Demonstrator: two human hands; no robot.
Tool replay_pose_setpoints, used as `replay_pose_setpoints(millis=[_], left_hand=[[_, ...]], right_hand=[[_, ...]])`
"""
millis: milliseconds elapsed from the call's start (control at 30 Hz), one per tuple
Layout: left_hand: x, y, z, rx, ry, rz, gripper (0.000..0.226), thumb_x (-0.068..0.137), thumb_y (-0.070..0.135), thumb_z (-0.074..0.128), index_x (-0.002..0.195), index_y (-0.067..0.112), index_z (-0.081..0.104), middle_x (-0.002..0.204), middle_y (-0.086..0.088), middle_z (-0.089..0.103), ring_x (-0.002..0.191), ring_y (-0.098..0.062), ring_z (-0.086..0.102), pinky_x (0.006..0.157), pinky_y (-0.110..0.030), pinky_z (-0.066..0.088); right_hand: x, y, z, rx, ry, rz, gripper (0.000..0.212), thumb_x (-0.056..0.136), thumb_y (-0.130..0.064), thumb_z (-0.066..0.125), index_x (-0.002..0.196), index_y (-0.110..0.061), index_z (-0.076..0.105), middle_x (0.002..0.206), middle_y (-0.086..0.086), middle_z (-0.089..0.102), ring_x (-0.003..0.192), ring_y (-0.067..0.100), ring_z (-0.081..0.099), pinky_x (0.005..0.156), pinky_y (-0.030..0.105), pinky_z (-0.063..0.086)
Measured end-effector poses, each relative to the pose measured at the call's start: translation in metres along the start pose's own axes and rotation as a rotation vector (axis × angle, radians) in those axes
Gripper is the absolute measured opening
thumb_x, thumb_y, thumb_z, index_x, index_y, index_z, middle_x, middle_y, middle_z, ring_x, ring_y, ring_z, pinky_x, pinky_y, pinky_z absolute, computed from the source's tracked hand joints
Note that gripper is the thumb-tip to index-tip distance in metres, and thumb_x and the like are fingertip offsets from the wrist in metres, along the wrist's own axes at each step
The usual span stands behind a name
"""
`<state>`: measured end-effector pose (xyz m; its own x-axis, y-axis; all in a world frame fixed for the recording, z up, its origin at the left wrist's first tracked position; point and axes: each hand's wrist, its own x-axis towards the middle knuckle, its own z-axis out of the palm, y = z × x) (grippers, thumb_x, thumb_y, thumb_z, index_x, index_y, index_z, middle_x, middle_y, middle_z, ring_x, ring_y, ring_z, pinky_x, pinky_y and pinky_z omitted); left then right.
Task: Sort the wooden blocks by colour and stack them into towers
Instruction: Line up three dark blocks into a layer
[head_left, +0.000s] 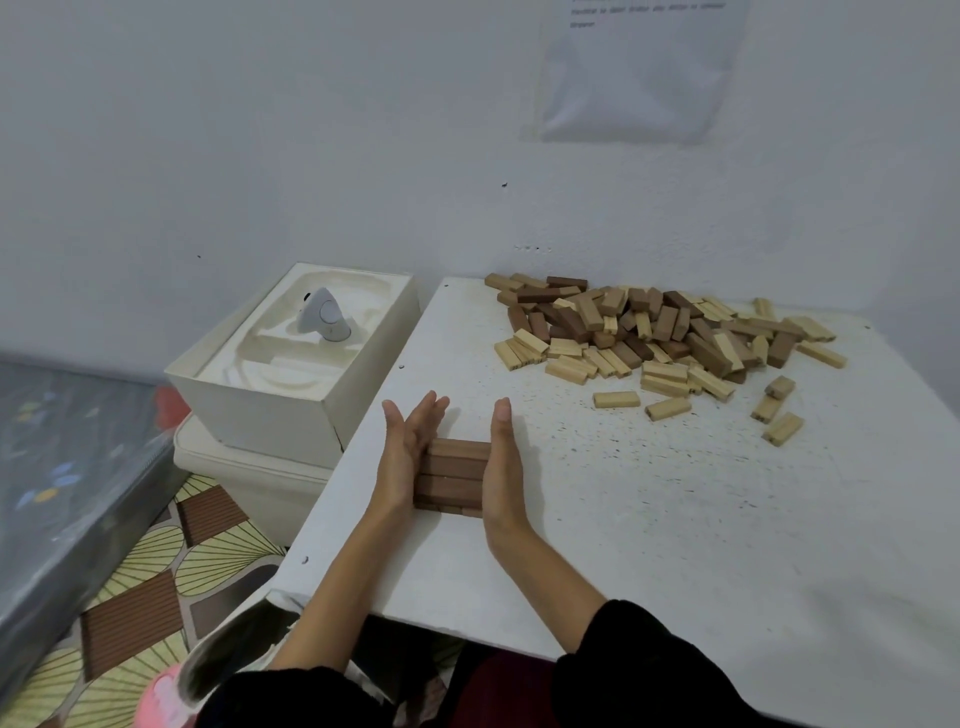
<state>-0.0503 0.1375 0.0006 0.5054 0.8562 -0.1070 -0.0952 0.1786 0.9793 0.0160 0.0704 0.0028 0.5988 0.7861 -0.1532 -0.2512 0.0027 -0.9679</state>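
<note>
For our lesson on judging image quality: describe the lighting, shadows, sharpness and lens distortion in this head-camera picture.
Head view: soft, dim, cool light, no glare; a faint shadow lies on the table right of the right hand; the brown blocks and the block pile look fairly sharp; the text on the wall paper is too blurred to read; the table's edges splay, wide-angle distortion.

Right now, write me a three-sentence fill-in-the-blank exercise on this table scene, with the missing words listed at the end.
1. The blocks squared up between the left hand and the right hand are all ____ in colour.
2. The mixed pile lies further back on the table than the hands, off to their ____.
3. The white box stands to the ____ of the table.

Missing words: brown; right; left.
</note>
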Motion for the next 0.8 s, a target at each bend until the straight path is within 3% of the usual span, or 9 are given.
replay_pose_setpoints(millis=[100, 200, 300, 433, 500, 633, 800], left_hand=[[0.002, 0.012, -0.011, 0.094, 0.008, 0.009, 0.037, 0.103, 0.034, 0.029, 0.127, 0.018, 0.052, 0.129, -0.003, 0.059, 0.121, -0.014, 0.053, 0.095, -0.023, 0.040], [0.002, 0.022, -0.015, 0.314, 0.094, 0.132, 0.022, 0.100, 0.027, 0.043, 0.116, 0.026, 0.058, 0.116, 0.005, 0.063, 0.116, -0.014, 0.055, 0.101, -0.033, 0.041], [-0.004, 0.034, 0.010, 0.487, 0.085, 0.330, 0.017, 0.098, 0.028, 0.049, 0.112, 0.028, 0.059, 0.116, 0.008, 0.062, 0.113, -0.008, 0.054, 0.097, -0.026, 0.040], [-0.014, 0.027, 0.072, 0.747, -0.113, 0.530, 0.022, 0.097, 0.030, 0.048, 0.117, 0.027, 0.058, 0.115, 0.019, 0.053, 0.113, 0.001, 0.044, 0.090, -0.004, 0.028], [-0.014, 0.013, 0.104, 0.797, -0.221, 0.561, 0.022, 0.097, 0.030, 0.049, 0.116, 0.025, 0.059, 0.115, 0.016, 0.052, 0.113, -0.001, 0.044, 0.088, -0.001, 0.027], [0.004, -0.017, 0.159, 0.855, -0.338, 0.540, 0.041, 0.088, 0.039, 0.045, 0.121, 0.017, 0.058, 0.127, 0.002, 0.050, 0.119, -0.011, 0.043, 0.093, -0.015, 0.029], [0.049, -0.036, 0.188, 0.943, -0.137, 0.579, 0.055, 0.084, 0.044, 0.036, 0.120, 0.009, 0.060, 0.129, -0.011, 0.052, 0.121, -0.029, 0.043, 0.099, -0.043, 0.038]], right_hand=[[0.003, -0.004, -0.026, -0.066, 0.006, -0.117, 0.048, 0.098, -0.043, 0.037, 0.143, -0.027, 0.033, 0.144, -0.015, 0.034, 0.132, 0.001, 0.029, 0.111, 0.024, 0.021], [0.011, -0.009, -0.069, -0.251, 0.118, -0.240, 0.030, 0.096, -0.018, 0.049, 0.123, -0.029, 0.055, 0.117, -0.025, 0.049, 0.124, 0.007, 0.039, 0.101, 0.024, 0.031], [0.019, -0.016, -0.111, -0.425, 0.198, -0.322, 0.026, 0.092, -0.008, 0.052, 0.101, -0.031, 0.062, 0.104, -0.020, 0.056, 0.118, 0.012, 0.042, 0.095, 0.026, 0.035], [0.025, -0.026, -0.162, -0.602, 0.325, -0.376, 0.024, 0.088, -0.004, 0.056, 0.096, -0.023, 0.067, 0.102, -0.007, 0.061, 0.111, 0.017, 0.045, 0.080, 0.021, 0.029], [0.027, -0.028, -0.186, -0.655, 0.377, -0.378, 0.023, 0.086, -0.002, 0.057, 0.095, -0.020, 0.068, 0.101, -0.004, 0.063, 0.108, 0.019, 0.047, 0.079, 0.021, 0.029], [0.037, -0.031, -0.224, -0.728, 0.435, -0.399, 0.023, 0.083, 0.001, 0.059, 0.092, -0.018, 0.069, 0.100, 0.001, 0.066, 0.105, 0.021, 0.050, 0.082, 0.023, 0.031], [0.070, -0.042, -0.258, -0.830, 0.488, -0.437, 0.025, 0.079, 0.002, 0.061, 0.095, -0.015, 0.070, 0.098, 0.005, 0.063, 0.103, 0.026, 0.050, 0.077, 0.018, 0.028]])
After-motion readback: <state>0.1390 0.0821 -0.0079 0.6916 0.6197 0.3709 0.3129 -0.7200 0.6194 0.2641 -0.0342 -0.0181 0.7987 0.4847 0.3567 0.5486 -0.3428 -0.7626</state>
